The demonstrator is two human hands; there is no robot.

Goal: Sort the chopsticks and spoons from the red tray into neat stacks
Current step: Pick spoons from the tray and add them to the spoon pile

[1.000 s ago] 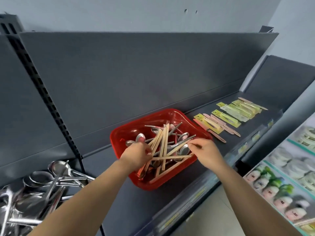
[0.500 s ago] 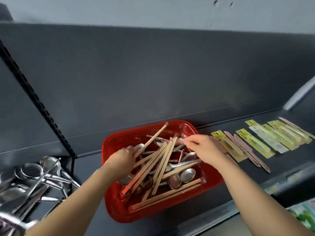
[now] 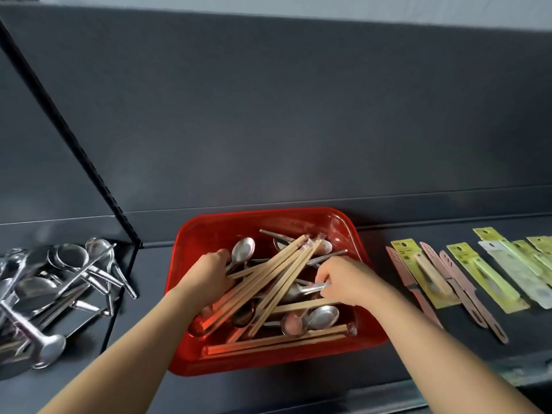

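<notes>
A red tray (image 3: 343, 225) stands on the dark shelf and holds a jumble of wooden chopsticks (image 3: 277, 276) and metal spoons (image 3: 322, 316). Inside the tray on its left side, my left hand (image 3: 206, 274) grips a bundle of chopsticks that fans up and to the right. My right hand (image 3: 348, 279) is in the tray's right half, fingers curled round the handle of a metal spoon (image 3: 301, 289). More chopsticks (image 3: 277, 343) lie flat along the tray's near wall.
A heap of metal spoons and ladles (image 3: 68, 282) lies on the shelf to the left, past a black upright divider (image 3: 89, 162). Packaged utensils in yellow-green and pink wrappers (image 3: 466, 279) lie in a row to the right. The shelf's grey back wall rises close behind the tray.
My right hand has dropped from the chopstick tips at the tray's back to a spoon handle lower down. My left hand's chopstick bundle has swung toward the right. The camera has moved closer.
</notes>
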